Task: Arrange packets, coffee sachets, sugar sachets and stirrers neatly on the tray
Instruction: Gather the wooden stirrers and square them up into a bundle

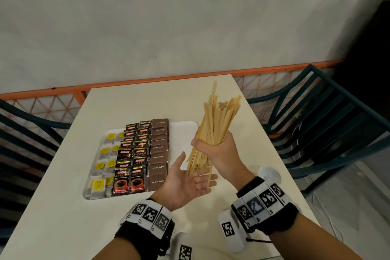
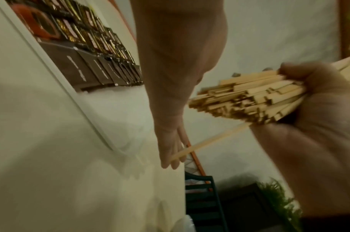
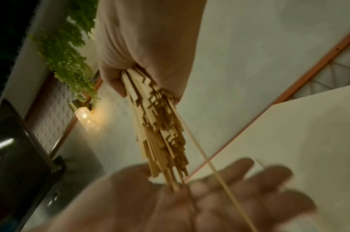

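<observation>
My right hand (image 1: 213,145) grips a thick bundle of wooden stirrers (image 1: 215,120) upright above the table, right of the tray. The bundle's lower ends (image 3: 166,150) stand on the flat, upturned palm of my left hand (image 1: 190,183), and one stirrer (image 2: 208,142) hangs lower than the rest across its fingers. The white tray (image 1: 183,129) holds rows of tea packets (image 1: 101,167) on the left, red and black coffee sachets (image 1: 133,154) in the middle and brown sugar sachets (image 1: 159,154) beside them. The tray's right strip is bare.
The cream table (image 1: 63,207) stands against a pale wall with an orange rail (image 1: 147,81). Dark slatted chairs (image 1: 329,124) flank it on both sides. A round clear object (image 1: 271,173) lies near the table's right edge.
</observation>
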